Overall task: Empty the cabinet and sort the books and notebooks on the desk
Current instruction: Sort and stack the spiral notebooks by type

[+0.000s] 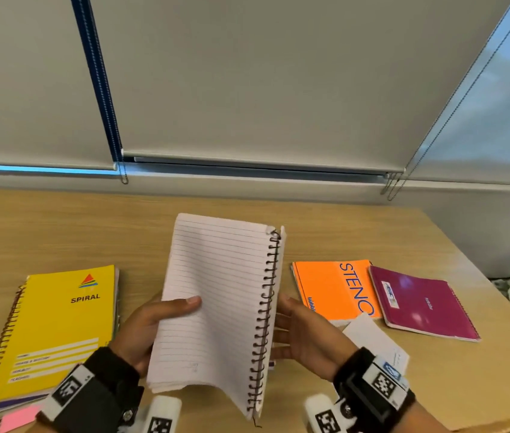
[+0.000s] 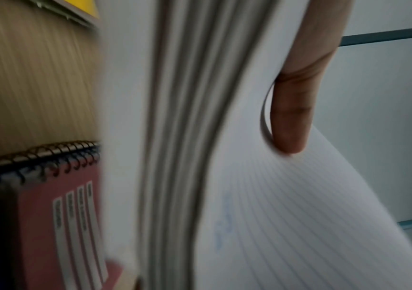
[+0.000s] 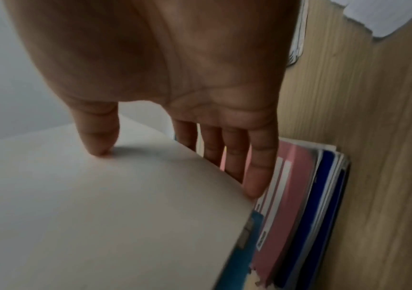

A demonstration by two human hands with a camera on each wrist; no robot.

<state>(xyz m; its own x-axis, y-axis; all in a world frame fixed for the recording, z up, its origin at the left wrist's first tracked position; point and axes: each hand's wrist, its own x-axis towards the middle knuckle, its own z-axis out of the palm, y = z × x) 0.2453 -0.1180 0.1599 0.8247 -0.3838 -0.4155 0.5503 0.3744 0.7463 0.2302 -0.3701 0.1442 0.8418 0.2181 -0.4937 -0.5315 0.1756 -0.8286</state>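
A spiral notebook [image 1: 216, 292] hangs open above the desk [image 1: 372, 232], its lined white pages facing me and its wire spine on the right. My left hand [image 1: 169, 310] grips the left block of pages, with the thumb [image 2: 291, 117] lying on the top sheet and the fingers hidden behind. My right hand [image 1: 288, 317] holds the folded-back cover [image 3: 100, 206] by the spine. Its thumb [image 3: 98, 133] presses the cover and its fingers reach under the edge.
A yellow SPIRAL notebook [image 1: 63, 326] tops a stack at the left, with a pink one [image 1: 17, 417] beneath it. An orange STENO pad [image 1: 335, 289], a magenta notebook [image 1: 419, 303] and a white paper [image 1: 378, 342] lie at the right. Blinds hang behind the desk.
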